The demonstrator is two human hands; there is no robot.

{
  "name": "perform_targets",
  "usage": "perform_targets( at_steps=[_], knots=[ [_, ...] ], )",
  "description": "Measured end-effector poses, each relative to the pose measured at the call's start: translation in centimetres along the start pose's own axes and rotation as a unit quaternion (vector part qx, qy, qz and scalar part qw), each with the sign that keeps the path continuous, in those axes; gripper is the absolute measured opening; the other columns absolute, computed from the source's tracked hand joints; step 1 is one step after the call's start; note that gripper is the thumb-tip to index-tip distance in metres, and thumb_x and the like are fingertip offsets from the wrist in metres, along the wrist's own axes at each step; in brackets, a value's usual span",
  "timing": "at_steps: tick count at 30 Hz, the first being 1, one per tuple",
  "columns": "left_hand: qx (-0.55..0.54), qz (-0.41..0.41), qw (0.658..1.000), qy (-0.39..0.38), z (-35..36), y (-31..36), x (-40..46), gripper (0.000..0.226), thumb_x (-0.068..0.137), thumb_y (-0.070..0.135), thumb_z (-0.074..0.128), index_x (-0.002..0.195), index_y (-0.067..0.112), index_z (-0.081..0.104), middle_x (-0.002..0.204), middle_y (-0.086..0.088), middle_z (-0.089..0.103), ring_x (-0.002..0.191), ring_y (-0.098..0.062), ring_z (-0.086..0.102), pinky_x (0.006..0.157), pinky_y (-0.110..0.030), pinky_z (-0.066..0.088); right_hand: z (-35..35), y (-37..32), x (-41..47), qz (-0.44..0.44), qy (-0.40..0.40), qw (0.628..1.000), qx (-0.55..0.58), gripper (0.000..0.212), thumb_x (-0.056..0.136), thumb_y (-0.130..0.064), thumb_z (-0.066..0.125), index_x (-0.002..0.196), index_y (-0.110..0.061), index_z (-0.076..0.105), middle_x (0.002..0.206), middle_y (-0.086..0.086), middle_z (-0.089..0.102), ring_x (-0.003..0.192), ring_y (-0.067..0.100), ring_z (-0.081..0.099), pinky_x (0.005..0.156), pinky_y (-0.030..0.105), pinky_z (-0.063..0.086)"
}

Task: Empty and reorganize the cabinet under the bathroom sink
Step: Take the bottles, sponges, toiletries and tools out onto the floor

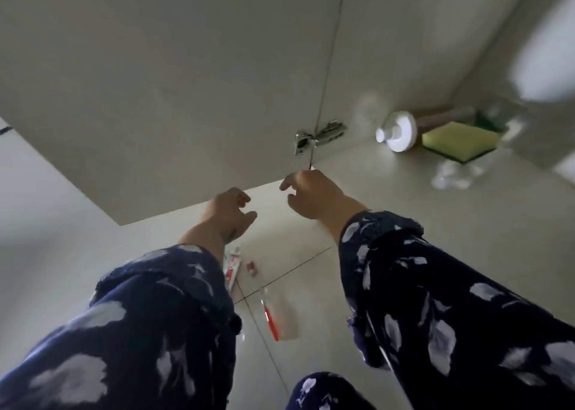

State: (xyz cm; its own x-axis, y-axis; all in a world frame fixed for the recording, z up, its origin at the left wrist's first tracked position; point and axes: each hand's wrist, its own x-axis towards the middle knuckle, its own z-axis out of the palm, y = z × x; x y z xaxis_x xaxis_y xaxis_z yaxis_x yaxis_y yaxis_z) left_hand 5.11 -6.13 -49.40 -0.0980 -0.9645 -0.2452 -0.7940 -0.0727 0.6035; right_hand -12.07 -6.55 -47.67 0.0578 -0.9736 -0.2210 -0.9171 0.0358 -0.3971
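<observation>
Two sleeves [130, 332], dark blue with pale leaf print, nearest the camera, one from each lower corner. Knee in the same cloth at the bottom edge.

Between the sleeves, on the tiled floor [311, 285]: red-handled toothbrush [270, 318] lying across a pale, blurred item, not identifiable. Just beyond, partly hidden under the left forearm: red-and-white tube [231, 269], with a small red-and-white item [252, 269] beside it, too small to identify.

Further out, left hand [228, 215]: fingers loosely curled, grip released, nothing held, close under the bottom edge of the open cabinet door [155, 98]. Contact with the door not determinable.

Right hand [311, 193]: fingers loosely bent and pointing left, grip released, nothing held, at the corner where door and cabinet meet, just below the metal hinge [317, 137].

Beyond the hinge, cabinet floor [389, 185] extending to the right. On it, toward the back: white round cap [396, 134] of a bottle lying on its side, body brownish and blurred; just right of it, touching or nearly so, yellow sponge [457, 140] with green underside; in front of the sponge, clear crumpled plastic [451, 176], blurred. Upper right corner smeared white, not readable.
</observation>
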Motion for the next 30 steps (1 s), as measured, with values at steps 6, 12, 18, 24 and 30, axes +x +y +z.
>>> perform_targets(
  at_steps=[6, 12, 18, 24, 30],
  knots=[
    [-0.065, 0.107, 0.991, -0.039, 6.6, 12.3, 1.6, 0.031, 0.085, 0.022, 0.067, 0.114, 0.017, 0.058, 0.114, 0.002, 0.062, 0.108, -0.018, 0.056, 0.091, -0.028, 0.044, -6.7, 11.5, -4.9, 0.096, 0.099, 0.990, 0.017, 0.034, 0.090, -0.008, 0.048, 0.111, -0.029, 0.063, 0.128, -0.003, 0.057, 0.117, 0.016, 0.053, 0.099, 0.029, 0.044],
    [-0.168, 0.121, 0.977, -0.046, 13.7, 19.6, 5.6, 0.047, 0.084, 0.027, 0.069, 0.126, 0.018, 0.051, 0.124, 0.001, 0.056, 0.110, -0.016, 0.054, 0.085, -0.026, 0.044, -10.6, 19.1, -3.9, 0.087, 0.267, 0.959, -0.033, 0.034, 0.087, -0.005, 0.048, 0.115, -0.016, 0.065, 0.118, 0.004, 0.062, 0.113, 0.024, 0.050, 0.096, 0.032, 0.041],
    [-0.063, 0.156, 0.983, -0.073, 17.9, 22.2, 9.6, 0.068, 0.086, 0.034, 0.067, 0.144, 0.021, 0.034, 0.147, 0.001, 0.036, 0.132, -0.022, 0.040, 0.104, -0.035, 0.038, -12.2, 22.4, 1.3, 0.096, 0.222, 0.956, -0.165, 0.061, 0.079, -0.008, 0.058, 0.135, -0.023, 0.043, 0.141, 0.005, 0.039, 0.136, 0.028, 0.028, 0.108, 0.043, 0.031],
    [0.078, 0.197, 0.974, -0.083, 19.3, 21.8, 12.8, 0.092, 0.079, 0.055, 0.068, 0.150, 0.017, 0.023, 0.157, 0.005, 0.021, 0.143, -0.017, 0.023, 0.114, -0.033, 0.022, -12.7, 23.5, 6.2, 0.087, 0.155, 0.944, -0.277, 0.079, 0.077, -0.012, 0.065, 0.143, -0.027, 0.026, 0.149, 0.003, 0.027, 0.144, 0.028, 0.014, 0.113, 0.051, 0.020],
    [0.064, 0.215, 0.972, -0.072, 19.6, 21.6, 14.1, 0.097, 0.074, 0.059, 0.070, 0.150, 0.020, 0.024, 0.157, 0.009, 0.021, 0.143, -0.013, 0.024, 0.113, -0.029, 0.023, -12.6, 23.9, 8.1, 0.078, 0.144, 0.929, -0.331, 0.085, 0.066, -0.018, 0.075, 0.138, -0.024, 0.030, 0.135, 0.001, 0.043, 0.128, 0.030, 0.038, 0.101, 0.052, 0.034]
  ],
)
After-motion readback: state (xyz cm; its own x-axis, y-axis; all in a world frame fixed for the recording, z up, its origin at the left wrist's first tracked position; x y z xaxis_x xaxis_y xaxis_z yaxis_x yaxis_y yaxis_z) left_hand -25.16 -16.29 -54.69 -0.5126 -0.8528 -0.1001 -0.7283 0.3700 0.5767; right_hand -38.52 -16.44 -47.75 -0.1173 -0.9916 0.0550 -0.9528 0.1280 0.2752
